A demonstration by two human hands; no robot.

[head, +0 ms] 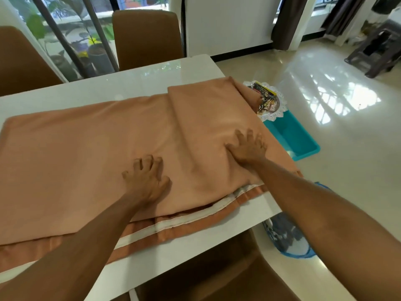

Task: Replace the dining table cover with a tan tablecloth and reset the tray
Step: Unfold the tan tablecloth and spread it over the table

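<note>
Head: left hand [147, 178], right hand [249, 148] spread, pressing tablecloth [86, 148]; tray [276, 105] partly hidden behind cloth.

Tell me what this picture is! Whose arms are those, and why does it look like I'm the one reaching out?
It looks that way because the camera is worn on a person's head and looks forward and down, so you see their own two arms. There is no robot here, only bare hands.

In front of them is a white table with a tan tablecloth lying on it, still partly folded. The right hand presses on the folded part with its fingers spread. The left hand rests on the cloth with its fingers bent; I can't tell whether it pinches the cloth.

Past the table's edge, down by the floor, is a shiny tray with a lacy rim, next to a blue-green tub. The cloth hides part of the tray.
</note>
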